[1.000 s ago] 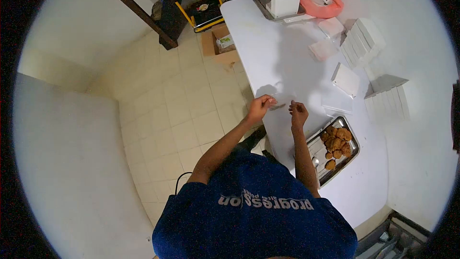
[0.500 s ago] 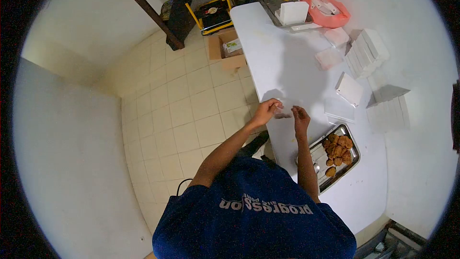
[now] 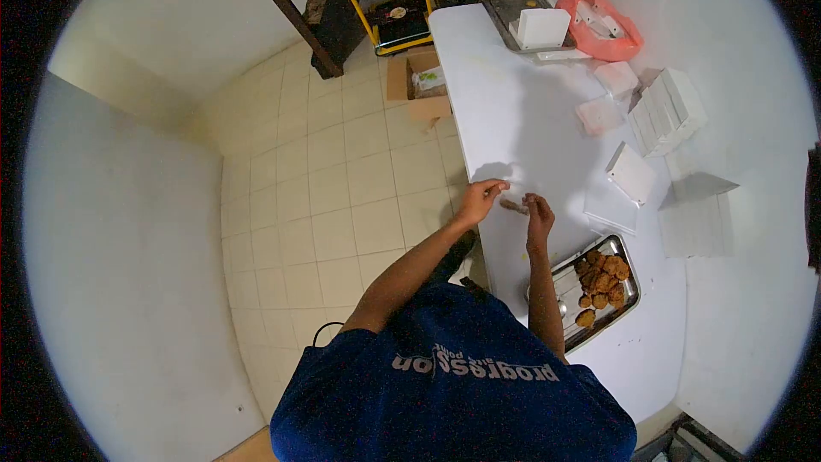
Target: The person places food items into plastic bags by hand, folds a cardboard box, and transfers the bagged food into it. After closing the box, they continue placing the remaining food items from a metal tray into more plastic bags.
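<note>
My left hand (image 3: 481,203) is closed in a pinch over the near-left edge of the table. Facing it a short way off, my right hand (image 3: 539,214) pinches too. Between them hangs a small brown piece (image 3: 512,205), apparently inside a thin clear plastic bag whose outline is hard to make out. To the right of my right forearm, a metal tray (image 3: 631,301) holds several browned, fried-looking food pieces (image 3: 605,278). A round metal object at the tray's left edge is partly hidden by that forearm.
Beyond my hands on the white table (image 3: 479,77) lie clear plastic packets (image 3: 601,116), a white box (image 3: 631,173) and stacked white boxes (image 3: 669,111). Farther back are another tray (image 3: 505,4) and a red plastic bag (image 3: 629,41). A cardboard box (image 3: 398,79) and yellow-black trolley (image 3: 402,21) stand on the floor.
The view has shifted slightly. My hands stay close together, and the brown piece now sits nearer my right fingers and tilts more.
</note>
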Available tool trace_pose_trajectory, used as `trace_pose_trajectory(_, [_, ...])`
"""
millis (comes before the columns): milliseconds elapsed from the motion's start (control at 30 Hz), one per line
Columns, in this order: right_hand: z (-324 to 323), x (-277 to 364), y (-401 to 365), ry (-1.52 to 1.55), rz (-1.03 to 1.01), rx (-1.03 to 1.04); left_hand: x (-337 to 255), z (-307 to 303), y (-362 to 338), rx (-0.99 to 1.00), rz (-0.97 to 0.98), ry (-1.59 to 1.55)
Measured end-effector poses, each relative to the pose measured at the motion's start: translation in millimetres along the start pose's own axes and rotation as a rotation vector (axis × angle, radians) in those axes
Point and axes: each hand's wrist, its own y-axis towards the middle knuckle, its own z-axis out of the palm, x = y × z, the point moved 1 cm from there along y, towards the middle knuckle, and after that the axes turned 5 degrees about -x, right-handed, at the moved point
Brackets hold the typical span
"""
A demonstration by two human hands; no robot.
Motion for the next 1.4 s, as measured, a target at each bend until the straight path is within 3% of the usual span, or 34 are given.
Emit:
trace_pose_trajectory(167, [-1.1, -13.7, 3.3, 0.028, -0.057, 0.012, -2.5, 0.5, -2.8, -0.145, 0.156, 0.042])
trace_pose_trajectory(267, [0.8, -13.5, 1.8, 0.051, 0.009, -0.044, -0.8, -2.3, -2.6, -0.068, 0.04, -0.064])
trace_pose_trajectory(500, [-3.1, -21.5, 6.1, 0.031, -0.037, -0.035, -1.9, -7.4, 4.2, -0.09, 0.103, -0.143])
trace_pose_trajectory(767, [-2.2, -21.5, 8.6, 0.043, 0.036, -0.04, 12.8, 0.2, 6.1, -0.044, -0.047, -0.36])
trace_pose_trajectory(900, [-1.9, -19.0, 6.6, 0.041, 0.012, -0.01, 5.6, -4.0, 3.4, 0.11, 0.047, -0.049])
trace_pose_trajectory(1067, [1.2, -0.2, 0.2, 0.048, 0.129, -0.011, 6.0, -4.0, 6.6, 0.122, 0.02, -0.173])
trace_pose_trajectory(1400, [1.4, -4.0, -6.6, 0.105, 0.063, -0.046, 15.9, 9.6, -4.4, 0.131, -0.097, -0.544])
